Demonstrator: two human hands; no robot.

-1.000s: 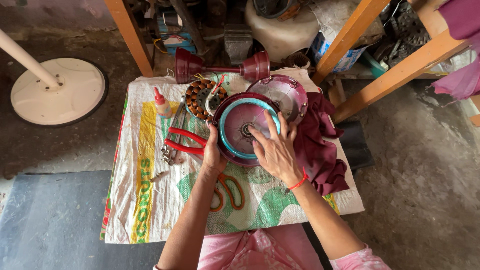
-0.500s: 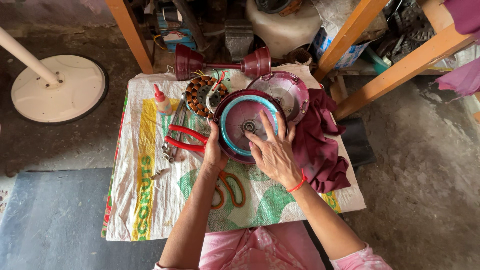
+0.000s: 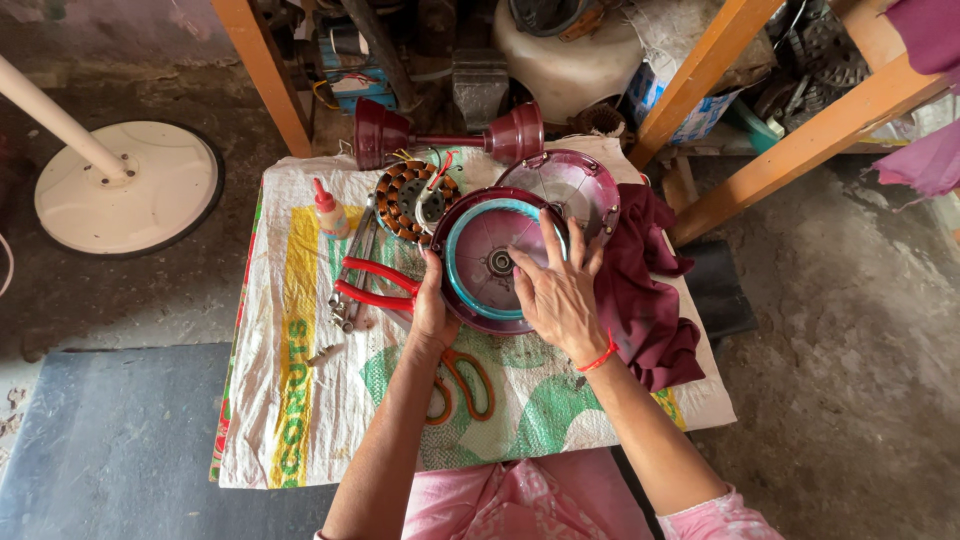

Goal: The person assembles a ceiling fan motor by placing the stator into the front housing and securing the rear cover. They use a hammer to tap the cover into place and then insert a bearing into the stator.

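Since a second ago the right hand (image 3: 560,295) has slid lower across the round fan cover (image 3: 495,262), fingers spread flat, while the left hand (image 3: 430,305) stays clamped on its left rim near the cloth's (image 3: 300,400) far edge.

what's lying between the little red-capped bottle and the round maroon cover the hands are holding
In the head view, between the bottle and the cover lie the copper-wound stator and, lower, the red-handled pliers.

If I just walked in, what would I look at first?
Probably the round maroon fan cover with its turquoise ring, in the middle of the table. The left hand holds its edge and the right hand lies flat on it. Just behind it sit a copper-wound motor coil and a second maroon cover.
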